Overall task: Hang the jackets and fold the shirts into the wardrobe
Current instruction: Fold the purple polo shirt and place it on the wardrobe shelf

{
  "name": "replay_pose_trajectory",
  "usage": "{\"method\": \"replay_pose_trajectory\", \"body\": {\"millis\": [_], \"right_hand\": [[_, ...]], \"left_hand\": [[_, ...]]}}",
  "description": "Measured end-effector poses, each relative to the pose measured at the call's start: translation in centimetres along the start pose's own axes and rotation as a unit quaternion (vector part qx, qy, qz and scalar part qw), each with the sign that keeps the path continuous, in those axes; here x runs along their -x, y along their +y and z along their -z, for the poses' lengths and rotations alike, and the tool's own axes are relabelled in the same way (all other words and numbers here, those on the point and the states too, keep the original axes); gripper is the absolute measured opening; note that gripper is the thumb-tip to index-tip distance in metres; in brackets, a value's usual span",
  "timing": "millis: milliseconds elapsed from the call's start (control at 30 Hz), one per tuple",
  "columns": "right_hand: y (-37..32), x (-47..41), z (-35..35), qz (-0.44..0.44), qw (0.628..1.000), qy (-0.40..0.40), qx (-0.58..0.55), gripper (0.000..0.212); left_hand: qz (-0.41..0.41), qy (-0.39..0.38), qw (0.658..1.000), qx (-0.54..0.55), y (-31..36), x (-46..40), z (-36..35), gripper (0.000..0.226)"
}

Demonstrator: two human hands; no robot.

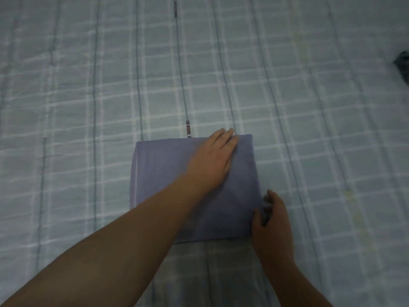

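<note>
Head view: folded shirt (168,185) on bed (88,107), long axis running away. Left hand (212,160) flat on far right corner; right hand (271,214) pinches near right edge.

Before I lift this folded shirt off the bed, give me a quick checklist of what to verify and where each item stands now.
1. Folded blue-grey cotton shirt forms a neat rectangle: ok.
2. Left hand lies flat on the shirt's top: ok.
3. Right hand grips the shirt's right edge: ok.
4. Shirt lies flat on the pale checked bedsheet: ok.
5. Underside folds tidy: cannot tell.
6. Wardrobe open and reachable: cannot tell, out of view.
</note>
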State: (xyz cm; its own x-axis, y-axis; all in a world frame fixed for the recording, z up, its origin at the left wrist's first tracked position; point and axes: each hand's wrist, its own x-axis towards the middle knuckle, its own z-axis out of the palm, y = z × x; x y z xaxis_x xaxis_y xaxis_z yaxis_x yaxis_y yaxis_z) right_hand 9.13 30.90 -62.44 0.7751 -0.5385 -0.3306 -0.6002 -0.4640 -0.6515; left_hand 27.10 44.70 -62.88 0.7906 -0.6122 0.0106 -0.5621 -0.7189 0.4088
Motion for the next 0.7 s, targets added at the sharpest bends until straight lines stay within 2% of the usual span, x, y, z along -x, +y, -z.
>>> {"method": "replay_pose_trajectory", "body": {"millis": [67, 167, 267, 433, 533, 633, 700], "right_hand": [[-0.3, 0.4, 1.0, -0.062, 0.997, -0.026, 0.026, 0.043], [-0.5, 0.9, 1.9, -0.097, 0.987, -0.091, 0.094, 0.027], [0.0, 0.8, 2.4, -0.109, 0.975, -0.135, 0.141, 0.024], [0.8, 0.1, 3.0, -0.115, 0.977, -0.148, 0.099, 0.009], [0.9, 0.2, 3.0, -0.109, 0.982, -0.139, 0.073, 0.018], [-0.2, 1.2, 3.3, -0.090, 0.988, -0.127, 0.006, 0.019], [-1.3, 2.4, 3.8, -0.053, 0.989, -0.113, -0.075, 0.018]], "left_hand": [[0.024, -0.041, 0.999, 0.011, 1.3, -3.0, -0.8, 0.045], [0.052, -0.109, 0.993, 0.016, 2.4, -5.9, -1.6, 0.034], [0.107, -0.107, 0.986, 0.066, 3.1, -6.8, -1.5, 0.032], [0.176, -0.105, 0.973, 0.104, 3.1, -8.0, -1.4, 0.031], [0.196, -0.103, 0.969, 0.114, 3.1, -8.4, -0.8, 0.019], [0.192, -0.075, 0.963, 0.174, 2.5, -8.0, 0.9, 0.004], [0.204, -0.052, 0.950, 0.231, 1.5, -7.5, 2.7, 0.009]]}}
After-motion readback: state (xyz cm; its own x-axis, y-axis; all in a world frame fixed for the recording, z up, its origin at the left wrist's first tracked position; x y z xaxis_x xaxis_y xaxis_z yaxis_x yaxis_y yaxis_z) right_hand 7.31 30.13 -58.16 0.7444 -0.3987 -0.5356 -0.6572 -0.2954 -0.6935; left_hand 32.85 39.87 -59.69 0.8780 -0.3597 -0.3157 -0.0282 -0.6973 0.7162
